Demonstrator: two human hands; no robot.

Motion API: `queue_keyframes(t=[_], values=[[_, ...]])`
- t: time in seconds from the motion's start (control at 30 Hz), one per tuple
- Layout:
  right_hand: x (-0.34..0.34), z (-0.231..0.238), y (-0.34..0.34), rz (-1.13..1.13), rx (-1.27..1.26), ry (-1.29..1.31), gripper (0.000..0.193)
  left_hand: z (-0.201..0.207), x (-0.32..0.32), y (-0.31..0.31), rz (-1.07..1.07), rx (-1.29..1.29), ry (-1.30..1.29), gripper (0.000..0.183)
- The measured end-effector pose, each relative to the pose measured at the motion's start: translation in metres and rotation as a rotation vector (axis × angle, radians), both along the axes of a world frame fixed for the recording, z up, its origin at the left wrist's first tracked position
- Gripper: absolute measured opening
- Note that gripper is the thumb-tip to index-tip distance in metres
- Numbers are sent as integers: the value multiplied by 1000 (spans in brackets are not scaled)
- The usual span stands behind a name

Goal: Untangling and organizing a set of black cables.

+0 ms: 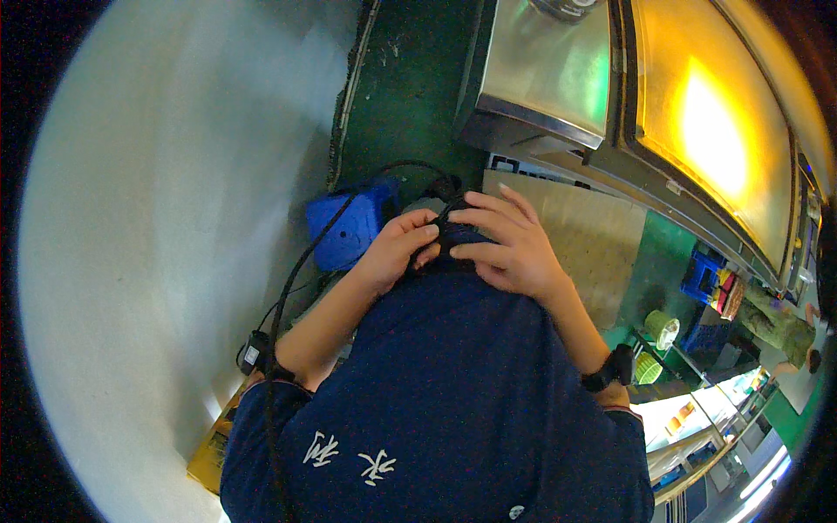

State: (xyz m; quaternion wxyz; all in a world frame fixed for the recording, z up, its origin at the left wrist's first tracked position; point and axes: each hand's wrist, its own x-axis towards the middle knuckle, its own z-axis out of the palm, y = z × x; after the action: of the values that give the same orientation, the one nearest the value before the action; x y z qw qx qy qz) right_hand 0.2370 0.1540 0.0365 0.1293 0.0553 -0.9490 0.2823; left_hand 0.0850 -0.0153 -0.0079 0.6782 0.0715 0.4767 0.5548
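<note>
Both hands meet in front of my waist, at the hem of the navy shirt (462,349) I wear. My left hand (399,248) has its thumb and fingers pinched on a thin black cord (441,216) by the hem. Facing it, my right hand (514,248) has its fingers spread and slightly bent, the fingertips touching or very near the same dark bundle. A longer black cable (309,248) loops from above the hands down along my left side. Exactly how the cord and shirt edge meet is hidden by the fingers.
Beyond my left hand sits a blue plastic container (340,228) near the pale wall (174,218). A metal-framed machine with a lit yellow panel (706,122) stands right, above a cardboard sheet (575,244). Another person (776,331) is far right, past green baskets (663,329).
</note>
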Motion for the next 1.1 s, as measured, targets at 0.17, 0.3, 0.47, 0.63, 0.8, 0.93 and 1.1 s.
queue_keyframes(t=[0.17, 0.3, 0.47, 0.63, 0.8, 0.93, 1.1], values=[[18, -4, -9, -436, -203, -182, 25, 1, 7, -2, 32, 12, 144, 17], [-1, -2, -13, -432, -403, -406, 22, -2, 5, -3, 59, 58, 158, 16], [-7, -27, -14, -272, -780, -351, 26, 0, 4, -4, 15, 138, 191, 14], [-9, -37, -10, -139, -631, -263, 21, -6, 8, -10, 126, 204, 77, 12], [-8, -40, -6, -94, -587, -311, 20, -2, 8, -4, 107, 173, 77, 15], [-10, -36, -3, -78, -491, -289, 21, 1, 2, 4, 31, 156, 38, 17], [-13, -36, 0, -53, -441, -202, 17, -1, -8, 7, -49, 164, -80, 18]])
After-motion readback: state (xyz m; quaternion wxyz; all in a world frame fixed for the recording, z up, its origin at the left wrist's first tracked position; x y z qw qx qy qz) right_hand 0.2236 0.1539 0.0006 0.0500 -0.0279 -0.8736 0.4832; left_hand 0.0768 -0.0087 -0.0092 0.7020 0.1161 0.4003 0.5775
